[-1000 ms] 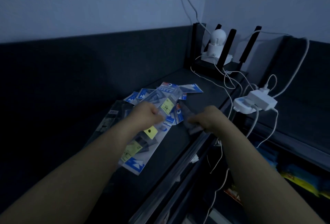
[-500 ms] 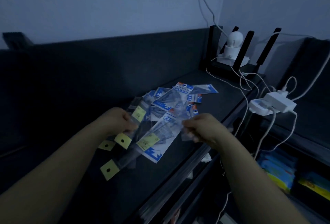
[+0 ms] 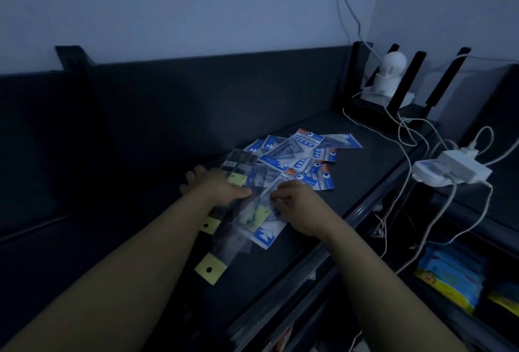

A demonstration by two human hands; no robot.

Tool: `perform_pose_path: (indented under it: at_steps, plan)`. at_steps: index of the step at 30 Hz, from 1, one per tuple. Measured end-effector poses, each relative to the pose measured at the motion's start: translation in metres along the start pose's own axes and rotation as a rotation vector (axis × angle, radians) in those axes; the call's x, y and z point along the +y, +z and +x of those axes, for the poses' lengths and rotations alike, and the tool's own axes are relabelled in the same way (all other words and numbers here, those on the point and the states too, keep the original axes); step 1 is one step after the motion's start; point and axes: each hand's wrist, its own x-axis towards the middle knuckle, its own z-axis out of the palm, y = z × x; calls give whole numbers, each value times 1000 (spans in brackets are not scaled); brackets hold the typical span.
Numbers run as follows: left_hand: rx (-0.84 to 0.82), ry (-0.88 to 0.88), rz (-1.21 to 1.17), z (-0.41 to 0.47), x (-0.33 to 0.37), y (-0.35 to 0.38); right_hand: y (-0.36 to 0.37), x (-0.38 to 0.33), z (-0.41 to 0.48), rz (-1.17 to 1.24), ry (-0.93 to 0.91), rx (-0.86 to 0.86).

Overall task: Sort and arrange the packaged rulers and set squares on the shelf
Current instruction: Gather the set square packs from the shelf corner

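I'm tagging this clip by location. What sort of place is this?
Probably a small stationery shop or its stock corner, dimly lit. Packets of rulers and set squares lie heaped on a dark shelf, more colourful packs sit lower right, and a router stands in the corner.
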Motion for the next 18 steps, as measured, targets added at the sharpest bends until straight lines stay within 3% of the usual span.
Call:
perform_pose_path:
  at_steps: [9, 12, 18]
  plan:
    - [-37, -5, -170, -6, -15, -2, 11, -18, 7, 216, 6, -10]
    - [1, 12, -82, -20, -11, 8, 17, -21, 13, 254, 95, -15]
    - [30, 25, -120, -19, -28, 6, 17, -10, 11, 157, 166, -21]
